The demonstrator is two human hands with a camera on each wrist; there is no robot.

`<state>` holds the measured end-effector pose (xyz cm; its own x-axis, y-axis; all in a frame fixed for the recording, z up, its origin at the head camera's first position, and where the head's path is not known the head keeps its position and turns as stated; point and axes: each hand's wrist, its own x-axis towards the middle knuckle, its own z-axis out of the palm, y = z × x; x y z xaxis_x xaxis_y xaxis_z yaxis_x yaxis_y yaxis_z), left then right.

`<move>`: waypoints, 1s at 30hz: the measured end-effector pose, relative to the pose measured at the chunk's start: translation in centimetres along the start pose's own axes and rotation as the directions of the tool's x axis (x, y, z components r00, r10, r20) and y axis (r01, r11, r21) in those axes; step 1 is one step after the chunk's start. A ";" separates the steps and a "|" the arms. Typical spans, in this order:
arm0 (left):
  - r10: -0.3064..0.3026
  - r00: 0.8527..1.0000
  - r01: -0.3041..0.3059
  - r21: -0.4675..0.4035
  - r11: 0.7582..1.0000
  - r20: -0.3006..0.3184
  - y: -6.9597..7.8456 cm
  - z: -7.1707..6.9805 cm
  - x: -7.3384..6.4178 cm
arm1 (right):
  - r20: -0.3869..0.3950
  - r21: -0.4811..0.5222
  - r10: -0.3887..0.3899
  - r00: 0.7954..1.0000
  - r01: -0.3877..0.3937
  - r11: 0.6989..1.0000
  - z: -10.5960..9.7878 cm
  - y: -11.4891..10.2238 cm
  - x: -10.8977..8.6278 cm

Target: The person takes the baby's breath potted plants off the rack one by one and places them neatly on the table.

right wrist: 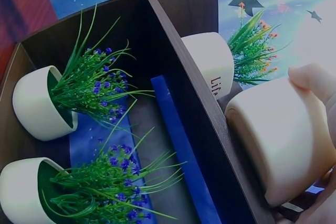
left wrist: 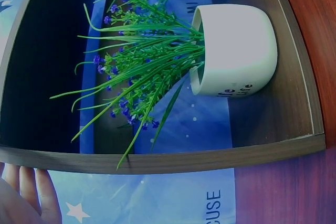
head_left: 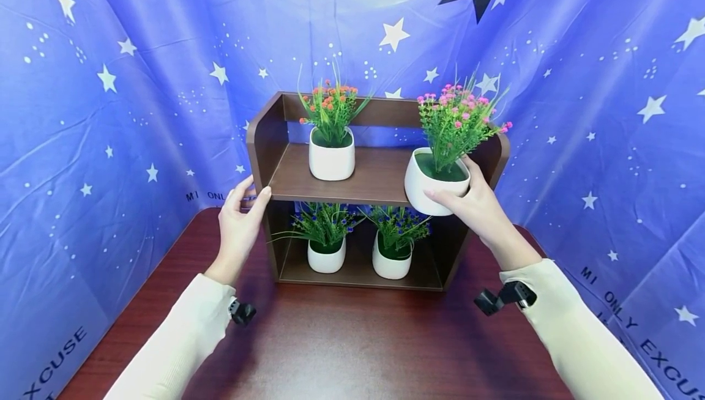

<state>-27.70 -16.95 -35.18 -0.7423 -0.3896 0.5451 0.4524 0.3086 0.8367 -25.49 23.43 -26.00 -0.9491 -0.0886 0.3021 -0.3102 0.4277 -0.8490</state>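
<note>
Left hand (head_left: 238, 222) resting with fingers extended against the brown shelf (head_left: 270, 137), right hand (head_left: 484, 213) gripping a rounded white pot (head_left: 420, 185), slightly tilted, bushy pink flowers (head_left: 456, 106), at the upper tier's (head_left: 377, 175) front right

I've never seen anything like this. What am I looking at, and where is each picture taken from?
No machine is doing this: these are a person's two bare hands. The wide picture comes from a camera worn on the head; the other two come from the left and right wrists. On a reddish-brown table stands a brown two-level shelf. The left hand touches its left side. The right hand holds a pot of pink flowers at the upper level's right front. An orange-flowered pot stands on that level, and two blue-flowered pots stand below.
</note>
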 end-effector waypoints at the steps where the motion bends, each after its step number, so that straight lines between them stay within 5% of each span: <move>1: -0.001 1.000 0.001 -0.002 1.000 0.000 0.0 0.0 0.0 | -0.002 -0.003 -0.004 1.000 0.004 1.000 0.0 0.0 -0.1; 30: -0.005 1.000 0.005 0.011 1.000 -0.002 0.2 0.1 -0.1 | -0.036 -0.127 -0.104 0.994 0.098 0.987 -1.0 0.5 -5.0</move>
<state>-27.58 -16.78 -35.09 -0.7439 -0.3926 0.5407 0.4428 0.3163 0.8390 -20.89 25.04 -27.51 -0.9092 -0.0997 0.4043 -0.3927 0.5277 -0.7532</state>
